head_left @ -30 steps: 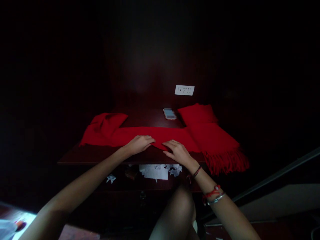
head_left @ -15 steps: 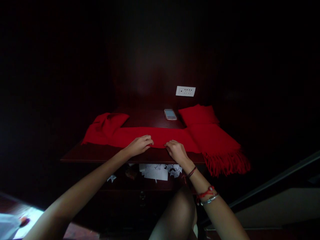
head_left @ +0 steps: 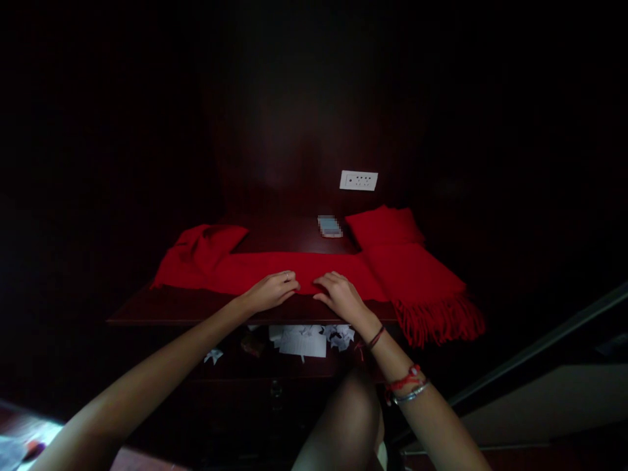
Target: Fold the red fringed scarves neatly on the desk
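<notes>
Red scarf (head_left: 307, 267): laid lengthwise across the worktop (head_left: 191, 304), with a flat middle strip by which both hands are met along the near edge.
Left hand (head_left: 273, 290): placed at the strip's near edge, its fingers curled in towards the thumb; whether any cloth is pinched between them cannot be told. A ring (head_left: 287, 275) is worn on one finger.
Right hand (head_left: 342, 297): held just beside the left, with a small gap of scarf seen between the two; its fingers are curved over the cloth and its thumb is parted from them, so a loose, ungripped pose is shown.
Right wrist and forearm: circled by a dark band (head_left: 377, 336), a red bracelet (head_left: 407, 378) and a silver bangle (head_left: 413, 392).
Scarf ends: the left one is bunched into folds; the right one is spread wide and finished by a red fringe (head_left: 439, 320).
Phone-like object (head_left: 330, 227): set behind the strip, its face blurred by pixels.
Wall socket (head_left: 358, 180): mounted above and behind it.
Lower shelf (head_left: 235, 370): occupied by a white sheet (head_left: 303, 344), crumpled papers (head_left: 339, 336) and a pale scrap (head_left: 213, 356); a brownish item (head_left: 252, 344) is mostly lost in shadow.
</notes>
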Tool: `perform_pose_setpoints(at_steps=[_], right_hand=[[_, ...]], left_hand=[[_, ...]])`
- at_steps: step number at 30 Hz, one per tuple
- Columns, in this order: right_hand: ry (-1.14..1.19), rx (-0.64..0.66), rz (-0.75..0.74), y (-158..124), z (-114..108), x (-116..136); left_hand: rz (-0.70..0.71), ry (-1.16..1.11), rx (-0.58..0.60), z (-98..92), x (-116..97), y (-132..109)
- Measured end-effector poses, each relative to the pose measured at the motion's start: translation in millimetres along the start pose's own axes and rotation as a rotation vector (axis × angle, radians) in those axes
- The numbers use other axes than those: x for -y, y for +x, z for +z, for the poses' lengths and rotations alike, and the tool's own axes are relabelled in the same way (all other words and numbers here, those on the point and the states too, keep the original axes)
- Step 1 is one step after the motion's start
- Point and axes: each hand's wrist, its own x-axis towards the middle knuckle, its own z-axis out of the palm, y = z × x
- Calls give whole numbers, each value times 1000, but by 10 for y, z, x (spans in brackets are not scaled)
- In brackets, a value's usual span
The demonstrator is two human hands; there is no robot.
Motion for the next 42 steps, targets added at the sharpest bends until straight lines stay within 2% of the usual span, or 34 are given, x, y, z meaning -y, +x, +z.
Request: perform_pose_setpoints(at_steps=[4, 9, 12, 18, 23, 28, 34, 42], right_hand=[[-67, 45, -92, 39, 30, 43], [-132, 44, -67, 69, 116, 89], [-119, 35, -38, 40, 79, 73], [-146, 34, 54, -248, -100, -211], [-255, 89, 33, -380, -135, -359], [-238, 72, 18, -310, -137, -270], [-219, 52, -36, -232, -80, -174], [-83, -6, 39, -258, -61, -184]], left_hand=[[-18, -44, 7, 8, -3, 8], [-43, -121, 43, 15, -3, 2], [-50, -160, 53, 13, -2, -6], [-71, -186, 59, -6, -6, -10], [-64, -157, 99, -15, -28, 7], [-62, -54, 134, -29, -90, 65], [-5, 56, 127, 34, -214, 262], [-35, -57, 75, 144, -192, 269]])
